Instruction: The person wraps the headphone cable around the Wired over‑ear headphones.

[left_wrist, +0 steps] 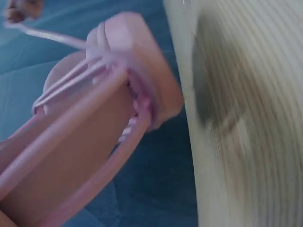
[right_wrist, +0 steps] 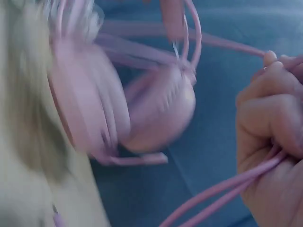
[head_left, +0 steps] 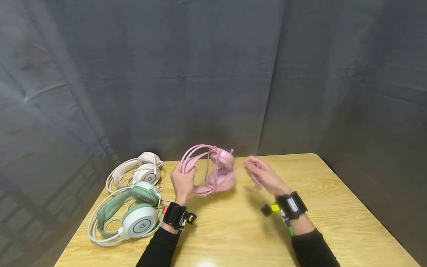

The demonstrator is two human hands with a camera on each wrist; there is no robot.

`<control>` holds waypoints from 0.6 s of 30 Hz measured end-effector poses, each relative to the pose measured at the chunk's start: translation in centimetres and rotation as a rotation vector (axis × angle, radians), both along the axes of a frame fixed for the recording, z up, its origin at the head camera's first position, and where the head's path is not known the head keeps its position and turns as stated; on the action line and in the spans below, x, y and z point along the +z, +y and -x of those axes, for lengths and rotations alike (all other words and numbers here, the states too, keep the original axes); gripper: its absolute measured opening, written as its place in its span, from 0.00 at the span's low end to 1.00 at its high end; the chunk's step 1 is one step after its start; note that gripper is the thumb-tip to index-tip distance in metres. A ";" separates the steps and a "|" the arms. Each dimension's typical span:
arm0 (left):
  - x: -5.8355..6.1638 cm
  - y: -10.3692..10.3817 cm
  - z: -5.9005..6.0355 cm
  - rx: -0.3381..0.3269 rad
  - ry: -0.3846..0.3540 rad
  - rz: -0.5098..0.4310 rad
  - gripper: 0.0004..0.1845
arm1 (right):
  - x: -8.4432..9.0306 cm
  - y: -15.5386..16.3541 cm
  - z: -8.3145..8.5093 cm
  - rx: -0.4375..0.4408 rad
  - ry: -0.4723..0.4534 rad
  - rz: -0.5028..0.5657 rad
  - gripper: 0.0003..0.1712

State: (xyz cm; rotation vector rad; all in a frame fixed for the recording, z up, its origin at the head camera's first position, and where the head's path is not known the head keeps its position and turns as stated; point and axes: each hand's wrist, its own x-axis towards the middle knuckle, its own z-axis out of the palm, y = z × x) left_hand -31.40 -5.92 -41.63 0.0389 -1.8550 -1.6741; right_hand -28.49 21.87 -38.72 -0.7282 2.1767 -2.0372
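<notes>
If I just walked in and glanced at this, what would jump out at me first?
Most likely the pink headset, held up over the middle of the wooden table: the left hand grips its headband while the right hand pinches its pink cable. Next, at the table's left edge, a green-and-white headset lies in front of a cream one, both untouched.

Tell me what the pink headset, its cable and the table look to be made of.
Pink headset: probably smooth plastic, faintly glossy on the ear cups; the pads may be soft leatherette, too blurred to confirm.
Pink cable: thin and bending freely, likely rubbery plastic sheathing.
Table: light wood or wood-look laminate, with visible grain and a slight sheen.
</notes>
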 end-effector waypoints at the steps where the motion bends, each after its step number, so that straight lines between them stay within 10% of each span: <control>1: 0.1 -0.2 0.0 -0.036 -0.034 -0.044 0.05 | 0.3 0.1 0.1 -0.038 0.034 -0.051 0.11; 6: 0.4 -0.9 0.1 -0.184 -0.183 -0.226 0.06 | 2.8 0.0 1.6 -0.237 0.382 -0.365 0.08; 12: 0.8 -1.1 0.1 -0.290 -0.248 -0.187 0.07 | 5.6 -0.4 4.1 -0.336 0.889 -0.604 0.11; 18: 0.9 -1.4 0.1 -0.414 -0.297 -0.203 0.08 | 6.9 -0.8 6.3 -0.328 1.052 -0.777 0.18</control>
